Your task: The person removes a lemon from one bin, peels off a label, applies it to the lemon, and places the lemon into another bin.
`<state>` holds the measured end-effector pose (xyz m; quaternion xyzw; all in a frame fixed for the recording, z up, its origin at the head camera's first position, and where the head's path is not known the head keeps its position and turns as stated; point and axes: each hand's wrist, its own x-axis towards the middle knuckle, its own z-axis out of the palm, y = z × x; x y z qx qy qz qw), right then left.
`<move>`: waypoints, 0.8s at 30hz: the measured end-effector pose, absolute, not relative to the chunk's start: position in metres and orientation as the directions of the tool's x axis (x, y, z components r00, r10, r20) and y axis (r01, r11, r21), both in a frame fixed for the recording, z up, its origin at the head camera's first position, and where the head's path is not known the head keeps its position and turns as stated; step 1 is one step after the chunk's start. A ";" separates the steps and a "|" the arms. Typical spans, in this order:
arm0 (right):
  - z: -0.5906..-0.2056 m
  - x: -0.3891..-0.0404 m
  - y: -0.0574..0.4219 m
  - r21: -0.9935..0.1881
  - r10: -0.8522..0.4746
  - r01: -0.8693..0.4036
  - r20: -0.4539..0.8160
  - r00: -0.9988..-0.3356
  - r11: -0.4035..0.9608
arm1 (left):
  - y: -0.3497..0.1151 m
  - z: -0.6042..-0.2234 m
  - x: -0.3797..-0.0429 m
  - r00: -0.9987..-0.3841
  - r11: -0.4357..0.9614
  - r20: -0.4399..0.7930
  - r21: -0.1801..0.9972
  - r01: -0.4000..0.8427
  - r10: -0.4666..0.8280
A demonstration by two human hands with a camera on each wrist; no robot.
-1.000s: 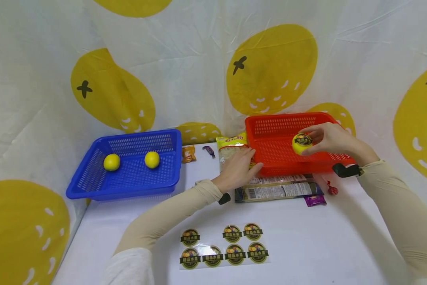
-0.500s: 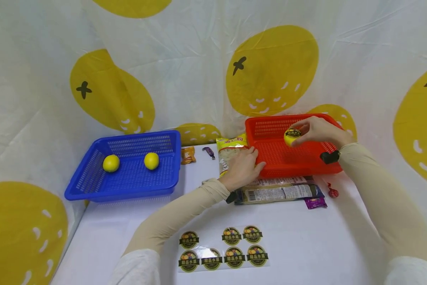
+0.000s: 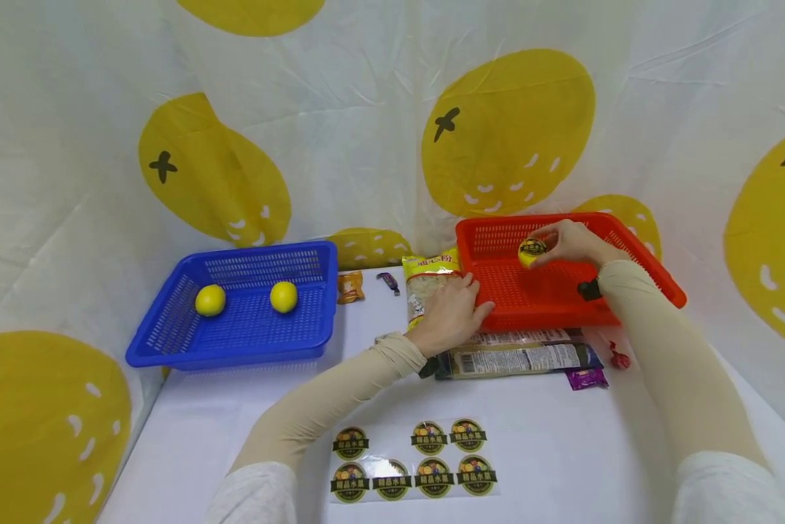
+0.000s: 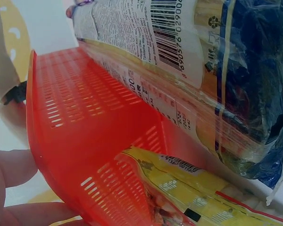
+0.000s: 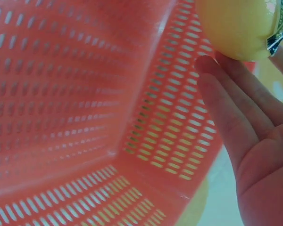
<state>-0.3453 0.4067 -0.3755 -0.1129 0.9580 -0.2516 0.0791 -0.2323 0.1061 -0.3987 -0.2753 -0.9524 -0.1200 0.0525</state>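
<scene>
Over the red basket (image 3: pixel 650 273), my right hand (image 3: pixel 574 242) pinches a yellow lemon (image 3: pixel 530 259) between thumb and fingers, the dark round label on its upper side. The right wrist view shows the lemon (image 5: pixel 236 28) at the top, fingertips against its underside and the basket wall (image 5: pixel 75 61) beyond. My left hand (image 3: pixel 446 316) rests on the basket's near-left corner, thumb and fingers spread along the rim. In the left wrist view the thumb (image 4: pixel 14 167) reaches the red rim, with the fingers partly hidden behind the basket's side.
Left stands a blue basket (image 3: pixel 235 356) with two lemons. A yellow-topped food bag (image 3: pixel 428 271) and dark long packets (image 3: pixel 530 358) lie against the red basket. Wrapped candies, such as a purple one (image 3: pixel 586 378), lie around. A sheet of round stickers (image 3: pixel 413 460) is in front.
My right hand carries the lemon leftward and slightly back over the red basket, mostly in the first half second. The left hand stays at the corner, shifting slightly.
</scene>
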 end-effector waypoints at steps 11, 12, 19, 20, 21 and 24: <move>-0.399 -0.353 0.407 -0.493 -0.289 -0.195 -0.120 -0.950 0.848 | 0.104 -0.401 -0.234 -0.830 0.801 0.179 0.220 0.557 0.529; -0.399 -0.352 0.407 -0.486 -0.288 -0.196 -0.122 -0.950 0.851 | 0.104 -0.400 -0.234 -0.829 0.800 0.181 0.218 0.559 0.529; -0.401 -0.350 0.405 -0.472 -0.311 -0.204 -0.160 -0.937 0.858 | 0.105 -0.400 -0.234 -0.827 0.801 0.183 0.211 0.561 0.531; -0.401 -0.350 0.405 -0.469 -0.309 -0.197 -0.174 -0.935 0.861 | 0.105 -0.400 -0.233 -0.827 0.801 0.183 0.208 0.561 0.531; -0.401 -0.350 0.405 -0.464 -0.307 -0.192 -0.186 -0.933 0.864 | 0.105 -0.400 -0.233 -0.827 0.801 0.183 0.206 0.562 0.532; -0.402 -0.352 0.404 -0.442 -0.312 -0.194 -0.212 -0.926 0.876 | 0.105 -0.401 -0.234 -0.826 0.803 0.186 0.198 0.562 0.532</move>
